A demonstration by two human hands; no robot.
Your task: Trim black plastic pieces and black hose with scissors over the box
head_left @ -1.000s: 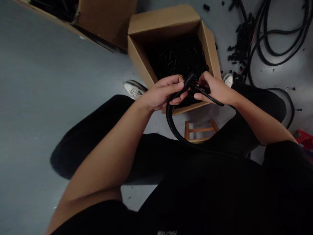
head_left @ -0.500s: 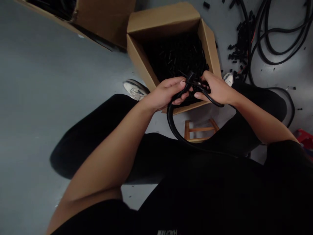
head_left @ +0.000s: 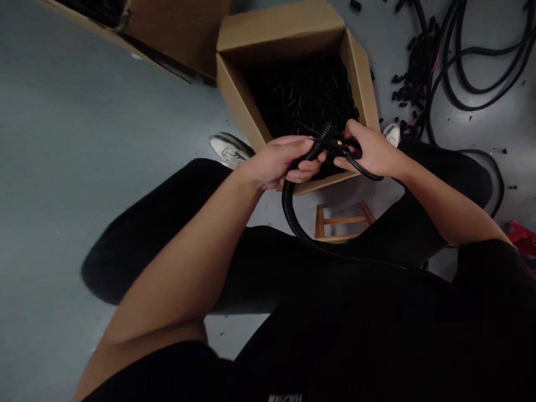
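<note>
My left hand (head_left: pixel 278 162) is closed round a black corrugated tube (head_left: pixel 293 209), near its upper end, which curves down across my lap. My right hand (head_left: pixel 371 151) pinches a thin black cable (head_left: pixel 364 172) at the mouth of that tube. Both hands meet over the near edge of an open cardboard box (head_left: pixel 237 97) filled with several small black pieces. How far the cable sits inside the tube is hidden by my fingers.
A second cardboard box (head_left: pixel 167 33) lies at the top left. Loose black hoses (head_left: pixel 460 67) and scattered small black pieces (head_left: pixel 412 61) cover the grey floor at the top right. A small wooden stool (head_left: pixel 341 220) shows between my legs. A red object (head_left: pixel 521 237) sits at the right edge.
Both hands have stayed together at the tube's end, with small finger shifts; the left fingers have slid slightly along the tube. The view has drifted a little.
</note>
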